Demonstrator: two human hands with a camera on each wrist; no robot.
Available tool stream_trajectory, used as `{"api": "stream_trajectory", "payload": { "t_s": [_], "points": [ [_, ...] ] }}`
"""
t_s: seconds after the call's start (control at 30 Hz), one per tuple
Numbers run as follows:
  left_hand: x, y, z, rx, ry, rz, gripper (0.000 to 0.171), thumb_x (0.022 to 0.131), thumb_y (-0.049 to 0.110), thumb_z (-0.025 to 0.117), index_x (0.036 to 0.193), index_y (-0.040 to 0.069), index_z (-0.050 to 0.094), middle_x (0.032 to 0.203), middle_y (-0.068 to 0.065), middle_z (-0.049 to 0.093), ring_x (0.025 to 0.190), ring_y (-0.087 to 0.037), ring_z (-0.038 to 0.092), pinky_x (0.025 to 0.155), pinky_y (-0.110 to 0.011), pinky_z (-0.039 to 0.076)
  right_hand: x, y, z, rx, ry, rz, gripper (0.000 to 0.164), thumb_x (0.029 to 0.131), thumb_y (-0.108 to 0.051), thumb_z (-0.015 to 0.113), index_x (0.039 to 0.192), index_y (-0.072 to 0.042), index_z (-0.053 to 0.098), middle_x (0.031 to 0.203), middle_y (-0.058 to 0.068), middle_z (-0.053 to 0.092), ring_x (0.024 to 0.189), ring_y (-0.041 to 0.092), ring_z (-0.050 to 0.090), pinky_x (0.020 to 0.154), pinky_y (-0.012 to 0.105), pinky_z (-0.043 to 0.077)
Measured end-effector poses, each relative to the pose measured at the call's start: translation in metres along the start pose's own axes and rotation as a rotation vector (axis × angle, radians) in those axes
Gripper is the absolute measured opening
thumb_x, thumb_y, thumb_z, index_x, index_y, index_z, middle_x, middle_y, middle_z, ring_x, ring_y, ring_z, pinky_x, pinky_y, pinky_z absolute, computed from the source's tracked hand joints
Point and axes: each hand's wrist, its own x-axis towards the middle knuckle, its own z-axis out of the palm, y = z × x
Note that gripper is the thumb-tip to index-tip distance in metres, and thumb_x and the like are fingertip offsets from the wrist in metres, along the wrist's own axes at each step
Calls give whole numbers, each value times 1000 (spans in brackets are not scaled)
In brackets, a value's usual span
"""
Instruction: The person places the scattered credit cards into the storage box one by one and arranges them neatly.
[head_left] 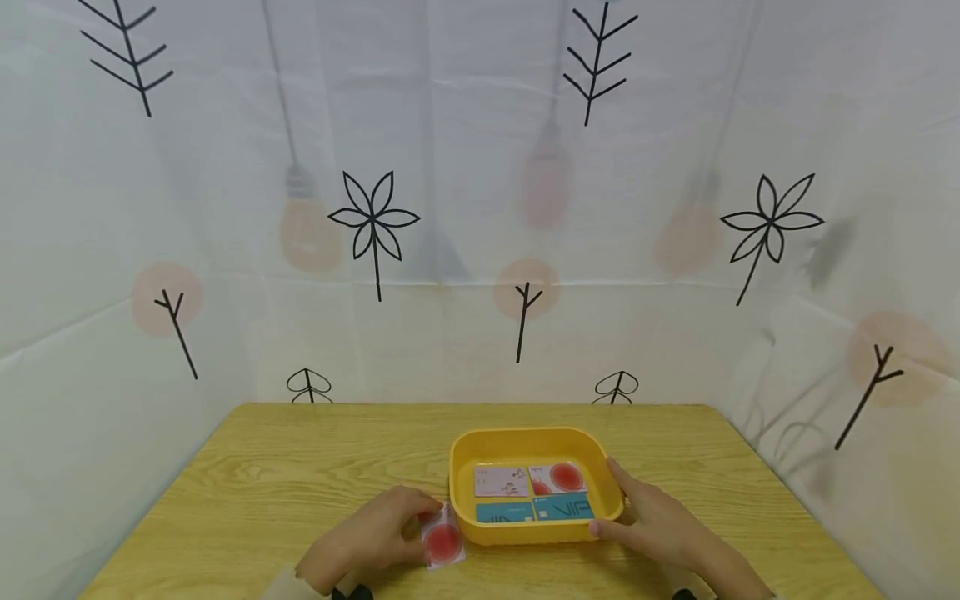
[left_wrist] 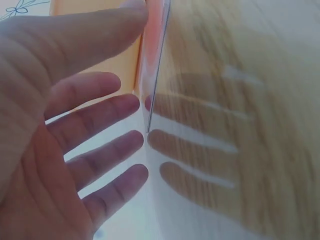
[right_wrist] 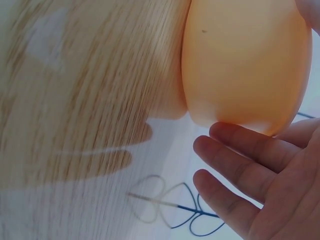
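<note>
My left hand [head_left: 378,529] is at the front left of the tray, its thumb and index fingertip on a white card with a red circle [head_left: 444,544]. That card lies close to the wooden tabletop, seen edge-on in the left wrist view, where the other fingers stretch down to the table. My right hand [head_left: 660,521] grips the yellow tray [head_left: 480,537] by its right front corner, thumb at the front rim and fingers along the right side. Inside the tray are a pale pink card [head_left: 498,482], another red-circle card [head_left: 564,478] and two teal VIP cards [head_left: 564,507].
The wooden table [head_left: 315,450] reaches back to a white cloth backdrop [head_left: 450,333] printed with black plants and pale bulbs. The same cloth hangs along the left and right sides of the table.
</note>
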Motion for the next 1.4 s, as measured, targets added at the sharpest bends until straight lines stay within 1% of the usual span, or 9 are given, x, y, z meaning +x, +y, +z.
{"api": "stream_trajectory", "payload": {
  "t_s": [0.13, 0.27, 0.5, 0.73, 0.93, 1.13, 1.23, 1.27, 1.4],
  "points": [
    [-1, -2, 0, -28, -9, -18, 52, 80, 45, 73, 121, 13, 65, 114, 9, 63, 103, -9, 55, 93, -37, 45, 0, 0, 0, -3, 0, 1, 102, 79, -64, 63, 149, 1, 25, 140, 21, 46, 122, 39, 48, 94, 58, 40],
    [-3, -3, -2, -29, -20, -24, 51, 81, 44, 72, 120, 13, 65, 112, 9, 64, 103, -9, 56, 93, -36, 45, -1, -1, 0, -2, -4, 4, 102, 79, -63, 64, 149, 1, 25, 140, 22, 46, 122, 40, 48, 93, 59, 39],
    [-11, -5, -8, 34, 19, -12, 50, 79, 39, 74, 119, 9, 66, 111, 5, 64, 103, -12, 57, 93, -37, 45, -1, 0, 0, 2, -10, 15, 103, 79, -64, 63, 149, 0, 24, 141, 22, 45, 123, 40, 47, 94, 59, 39],
    [-14, -11, -9, 31, 9, -35, 54, 77, 42, 75, 116, 6, 66, 107, 2, 62, 98, -10, 54, 89, -34, 46, 0, 1, 1, 5, -17, 13, 103, 79, -64, 63, 149, 1, 24, 140, 22, 45, 122, 39, 47, 93, 59, 39],
    [-15, -14, -10, 42, 2, -46, 55, 78, 44, 75, 116, 5, 66, 108, 0, 61, 98, -11, 55, 88, -34, 47, 0, 2, 1, 9, -23, 16, 103, 79, -63, 64, 149, 1, 24, 140, 22, 45, 122, 39, 47, 94, 59, 39],
    [-15, -17, -12, -2, 3, -34, 48, 78, 34, 76, 114, 4, 67, 105, -1, 61, 95, -13, 55, 86, -33, 47, 1, 1, 0, 8, -37, 21, 103, 80, -64, 63, 149, 1, 23, 141, 23, 44, 123, 40, 47, 93, 61, 38],
    [-15, -17, -13, -10, 10, -27, 46, 79, 30, 76, 115, 4, 66, 108, -2, 62, 99, -16, 57, 89, -35, 47, 1, 1, -1, 6, -34, 20, 103, 80, -63, 63, 149, 1, 23, 141, 23, 44, 122, 40, 47, 94, 60, 38],
    [-15, -17, -14, -14, 8, -32, 47, 80, 29, 76, 117, 4, 65, 111, -3, 62, 102, -18, 57, 91, -37, 46, 1, 1, -1, 6, -32, 18, 103, 80, -63, 63, 149, 1, 23, 141, 23, 44, 122, 40, 47, 94, 60, 38],
    [-16, -16, -14, -17, -13, -14, 42, 83, 26, 73, 120, 6, 64, 122, -4, 62, 115, -24, 55, 98, -41, 42, 1, 1, -2, 10, -34, 17, 104, 79, -64, 63, 149, 1, 23, 141, 23, 44, 122, 39, 48, 94, 60, 39]
  ]
}}
